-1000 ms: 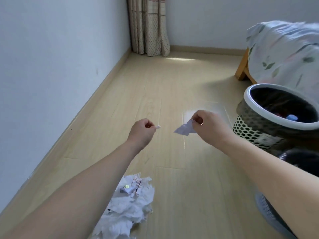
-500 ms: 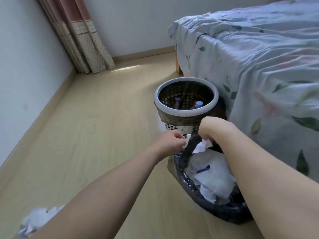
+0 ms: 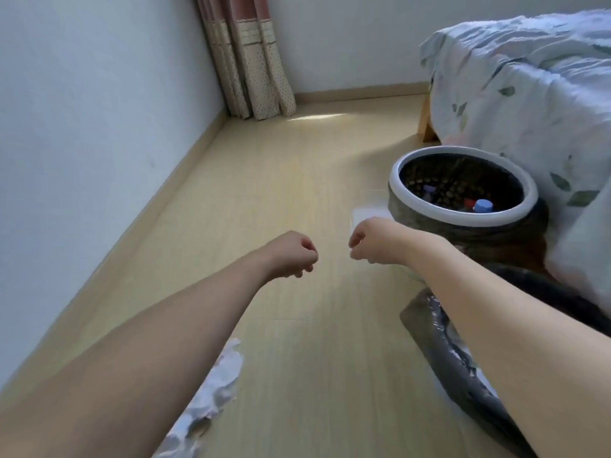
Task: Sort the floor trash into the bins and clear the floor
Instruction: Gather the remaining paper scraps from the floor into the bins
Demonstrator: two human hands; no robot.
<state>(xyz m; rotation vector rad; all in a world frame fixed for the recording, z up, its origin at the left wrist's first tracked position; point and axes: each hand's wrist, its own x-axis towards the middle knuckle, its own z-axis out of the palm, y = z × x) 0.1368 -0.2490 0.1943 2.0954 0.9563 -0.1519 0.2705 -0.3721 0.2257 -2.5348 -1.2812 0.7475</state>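
Lying nearest, at the bottom left by the left forearm, a heap of crumpled white paper [image 3: 211, 395] still sits on the floor [image 3: 297, 193], so the clearing looks only partly done. To the right, a dark bag-lined bin [image 3: 453, 361] shows white scraps inside, though the right forearm covers most of it. Further out, the left hand [image 3: 291, 256] and right hand [image 3: 370, 241] hover apart over the floor, each grip loosely curled and, as far as I can see, pinching nothing. Beyond the right hand stands a white-rimmed mesh bin [image 3: 403, 206] holding bottles with coloured caps, tight against the bed [image 3: 529, 94]. The paper heap is blurred and cut off by the frame, so its extent is unclear.
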